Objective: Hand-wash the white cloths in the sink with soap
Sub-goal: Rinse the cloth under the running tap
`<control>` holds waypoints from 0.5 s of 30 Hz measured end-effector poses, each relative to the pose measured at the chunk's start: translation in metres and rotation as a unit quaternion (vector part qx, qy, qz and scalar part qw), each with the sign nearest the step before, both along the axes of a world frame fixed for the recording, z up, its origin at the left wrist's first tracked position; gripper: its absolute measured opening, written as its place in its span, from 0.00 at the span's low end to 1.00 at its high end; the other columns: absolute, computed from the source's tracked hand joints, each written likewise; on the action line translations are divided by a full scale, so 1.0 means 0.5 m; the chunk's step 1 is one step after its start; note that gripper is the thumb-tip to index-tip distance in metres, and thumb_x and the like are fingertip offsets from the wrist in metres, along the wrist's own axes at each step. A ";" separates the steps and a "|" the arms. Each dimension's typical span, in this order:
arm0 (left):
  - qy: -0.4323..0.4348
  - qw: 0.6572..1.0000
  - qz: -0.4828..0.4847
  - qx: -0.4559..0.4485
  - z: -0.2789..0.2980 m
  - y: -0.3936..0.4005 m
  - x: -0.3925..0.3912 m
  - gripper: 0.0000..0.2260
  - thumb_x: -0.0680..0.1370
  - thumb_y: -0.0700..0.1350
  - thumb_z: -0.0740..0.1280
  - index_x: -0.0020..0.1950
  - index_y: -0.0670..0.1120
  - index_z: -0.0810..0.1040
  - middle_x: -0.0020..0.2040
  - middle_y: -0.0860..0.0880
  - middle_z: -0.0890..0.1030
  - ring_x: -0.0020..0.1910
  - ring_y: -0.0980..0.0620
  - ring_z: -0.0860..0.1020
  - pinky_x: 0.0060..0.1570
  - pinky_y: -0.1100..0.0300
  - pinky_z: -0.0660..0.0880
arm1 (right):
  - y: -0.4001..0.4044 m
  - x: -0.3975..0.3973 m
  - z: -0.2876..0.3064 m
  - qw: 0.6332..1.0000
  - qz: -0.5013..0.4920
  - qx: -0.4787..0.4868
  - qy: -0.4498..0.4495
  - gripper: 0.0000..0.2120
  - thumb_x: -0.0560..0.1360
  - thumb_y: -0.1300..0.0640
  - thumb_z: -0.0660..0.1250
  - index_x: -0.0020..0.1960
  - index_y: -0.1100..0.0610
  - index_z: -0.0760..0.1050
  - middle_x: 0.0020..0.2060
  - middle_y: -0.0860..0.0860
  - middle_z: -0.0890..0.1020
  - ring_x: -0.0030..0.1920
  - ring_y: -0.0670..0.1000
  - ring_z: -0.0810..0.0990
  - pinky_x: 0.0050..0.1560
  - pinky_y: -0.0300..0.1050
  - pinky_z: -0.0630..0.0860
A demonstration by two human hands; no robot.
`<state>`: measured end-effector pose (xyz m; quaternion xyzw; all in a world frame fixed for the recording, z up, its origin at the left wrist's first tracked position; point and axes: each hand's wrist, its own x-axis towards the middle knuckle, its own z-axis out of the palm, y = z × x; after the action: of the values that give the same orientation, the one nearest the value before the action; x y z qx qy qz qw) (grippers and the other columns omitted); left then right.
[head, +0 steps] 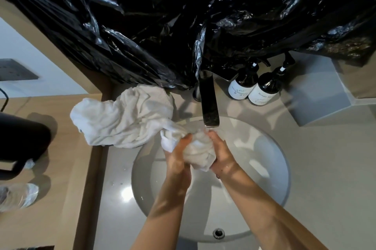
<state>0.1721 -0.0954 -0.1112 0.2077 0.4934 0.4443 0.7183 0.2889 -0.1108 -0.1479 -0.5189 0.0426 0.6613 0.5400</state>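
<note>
Under the faucet [209, 105], our left hand [179, 154] and right hand [220, 154] both clenched 1 white cloth [197, 151], hiding its middle; black plastic [183, 25] hid the faucet's base.

A cloth [195, 152] is held between the left hand [179, 158] and right hand [221, 156] over the sink [264, 168] at frame centre, below the faucet [208, 103], with two bottles [254, 89] placed upper right and plastic sheeting [162, 25] hung across the top.

Both forearms are seen bare, with no sleeves; a small dark band is glimpsed at the right wrist [217, 176].
</note>
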 end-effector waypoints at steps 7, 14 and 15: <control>-0.022 0.996 0.080 -0.025 -0.012 0.002 0.000 0.18 0.74 0.38 0.70 0.61 0.33 0.73 0.52 0.30 0.80 0.49 0.33 0.81 0.50 0.43 0.78 | 0.037 -0.019 -0.015 0.999 0.021 -0.009 -0.048 0.33 0.52 0.40 0.80 0.48 0.62 0.83 0.53 0.68 0.80 0.53 0.68 0.80 0.58 0.64 0.76; -0.043 0.988 0.144 -0.045 -0.026 0.018 0.012 0.28 0.70 0.41 0.75 0.65 0.32 0.71 0.55 0.34 0.78 0.58 0.31 0.77 0.61 0.38 0.74 | 0.031 -0.014 0.036 0.995 0.005 0.077 0.066 0.24 0.70 0.45 0.65 0.46 0.66 0.83 0.46 0.66 0.80 0.44 0.64 0.81 0.47 0.52 0.78; -0.044 0.988 0.138 -0.050 -0.028 0.022 0.017 0.26 0.70 0.41 0.75 0.64 0.32 0.72 0.54 0.34 0.78 0.58 0.31 0.77 0.61 0.38 0.73 | 0.029 -0.012 0.038 0.995 0.000 0.070 0.075 0.25 0.72 0.45 0.60 0.48 0.66 0.83 0.46 0.66 0.80 0.45 0.64 0.81 0.46 0.52 0.77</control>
<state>0.1804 -0.0843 -0.1252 0.0819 0.5071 0.5222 0.6808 0.2830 -0.0963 -0.1288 -0.4285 0.0365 0.6998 0.5704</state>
